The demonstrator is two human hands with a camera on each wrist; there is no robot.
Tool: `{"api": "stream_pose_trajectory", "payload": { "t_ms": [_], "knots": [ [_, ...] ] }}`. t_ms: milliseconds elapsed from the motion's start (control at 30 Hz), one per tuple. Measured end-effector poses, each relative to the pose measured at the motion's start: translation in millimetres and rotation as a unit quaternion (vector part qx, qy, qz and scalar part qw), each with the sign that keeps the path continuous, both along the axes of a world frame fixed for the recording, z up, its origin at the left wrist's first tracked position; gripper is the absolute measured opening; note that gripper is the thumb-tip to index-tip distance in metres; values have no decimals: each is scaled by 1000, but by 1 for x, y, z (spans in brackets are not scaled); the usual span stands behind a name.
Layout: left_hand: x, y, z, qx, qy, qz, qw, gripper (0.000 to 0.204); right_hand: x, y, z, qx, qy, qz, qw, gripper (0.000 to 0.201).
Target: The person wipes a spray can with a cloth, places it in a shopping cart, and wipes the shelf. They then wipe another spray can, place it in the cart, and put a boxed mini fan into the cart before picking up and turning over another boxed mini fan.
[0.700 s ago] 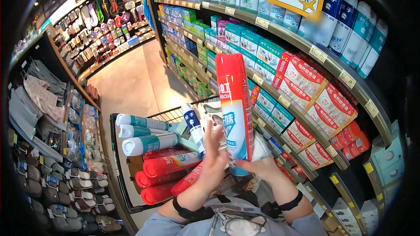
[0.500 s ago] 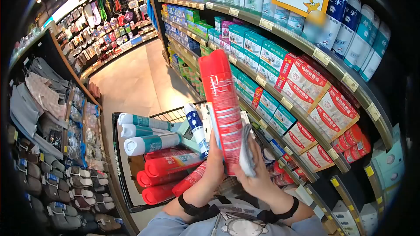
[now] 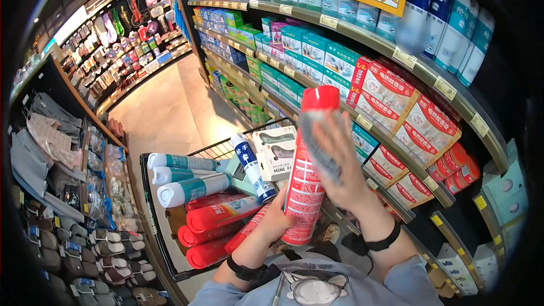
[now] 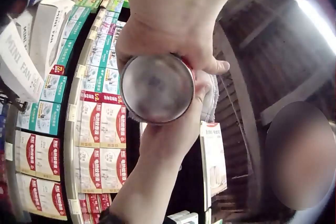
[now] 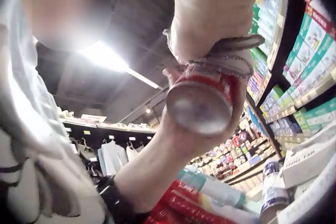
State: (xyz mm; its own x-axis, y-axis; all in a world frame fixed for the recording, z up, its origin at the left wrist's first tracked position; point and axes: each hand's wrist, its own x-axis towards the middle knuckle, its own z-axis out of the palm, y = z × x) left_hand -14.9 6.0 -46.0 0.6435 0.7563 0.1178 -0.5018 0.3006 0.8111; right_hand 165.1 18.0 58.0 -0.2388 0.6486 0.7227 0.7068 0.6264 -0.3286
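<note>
A red spray can [image 3: 303,207] stands nearly upright in front of the person's chest, its red cap uppermost and its printed text side facing the head camera. The left hand [image 3: 276,221] grips it low down; its round metal base [image 4: 157,88] shows in the left wrist view. Higher up, the right hand [image 3: 347,178] holds a grey cloth [image 3: 320,147] against the can's side, just below the cap. The right hand's fingers are blurred. From the right wrist view, the cloth [image 5: 226,61] bends round the can above its base [image 5: 199,109].
A black-rimmed shopping cart [image 3: 148,215] holds several red cans [image 3: 224,212], white-and-teal cans [image 3: 195,188], a blue-and-white can [image 3: 252,167] and a mini fan box [image 3: 276,150]. Stocked shelves [image 3: 419,68] line the right side. Slippers [image 3: 107,243] hang at the left.
The can has turned from its label side to its text side and shifted right. The right hand and cloth have moved up from the can's lower part to near the cap.
</note>
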Motion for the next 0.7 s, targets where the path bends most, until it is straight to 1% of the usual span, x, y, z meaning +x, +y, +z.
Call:
{"api": "stream_pose_trajectory", "payload": {
  "t_ms": [33, 67, 100, 133, 167, 200, 233, 267, 333, 367, 400, 467, 500, 533, 567, 600, 633, 667, 700],
  "knots": [
    [-1, -1, 4, -6, 34, -2, 999, 99, 5, 5, 9, 8, 30, -12, 999, 58],
    [0, -3, 7, -7, 35, -7, 999, 99, 10, 8, 17, 16, 60, -23, 998, 57],
    [0, -5, 10, 6, 84, 5, 996, 109, 15, 16, 13, 26, 93, -31, 995, 55],
    [1, -5, 12, 20, 134, 17, 991, 124, 16, 15, 10, 25, 93, -34, 995, 55],
    [1, -4, 13, 20, 134, 16, 991, 124, 15, 15, 9, 6, 136, -19, 991, 55],
    [2, -3, 14, 4, 104, -6, 994, 125, 11, 15, 10, -12, 177, -3, 984, 54],
    [1, -1, 14, -11, 74, -28, 997, 127, 4, 8, 9, -39, 192, -2, 981, 55],
    [0, 0, 14, -11, 74, -26, 997, 127, -2, 2, 1, -39, 192, 0, 981, 55],
    [-7, 2, 11, -62, -33, -88, 994, 119, -13, -6, -15, -136, 222, 70, 963, 55],
    [-11, 6, 1, -9, -6, -107, 994, 121, -13, -6, -14, -133, 201, 70, 968, 57],
    [-11, 6, 1, -10, -5, -103, 995, 121, -15, -15, -26, -97, 52, 72, 991, 57],
    [-9, 7, 4, -105, -26, 35, 994, 120, -24, -27, -30, -146, 31, 123, 981, 57],
    [-12, 11, 2, -105, -29, 26, 994, 119, -27, -32, -32, -146, 33, 127, 980, 57],
    [-14, 12, 2, -105, -27, 30, 994, 119, -29, -36, -35, -163, 5, 148, 975, 57],
    [-15, 15, 4, -133, -57, 31, 989, 121, -31, -40, -38, -180, -23, 168, 969, 57],
    [-15, 17, 8, -160, -88, 32, 983, 123, -32, -45, -38, -181, -21, 172, 968, 57],
    [-16, 21, 12, -101, -74, 18, 992, 124, -32, -50, -37, -197, -45, 194, 960, 56],
    [-17, 23, 10, -103, -73, 20, 992, 124, -32, -54, -36, -214, -69, 216, 950, 56],
    [-18, 25, 8, -126, -82, 26, 988, 124, -33, -56, -37, -222, -58, 239, 943, 54]
  ]
}}
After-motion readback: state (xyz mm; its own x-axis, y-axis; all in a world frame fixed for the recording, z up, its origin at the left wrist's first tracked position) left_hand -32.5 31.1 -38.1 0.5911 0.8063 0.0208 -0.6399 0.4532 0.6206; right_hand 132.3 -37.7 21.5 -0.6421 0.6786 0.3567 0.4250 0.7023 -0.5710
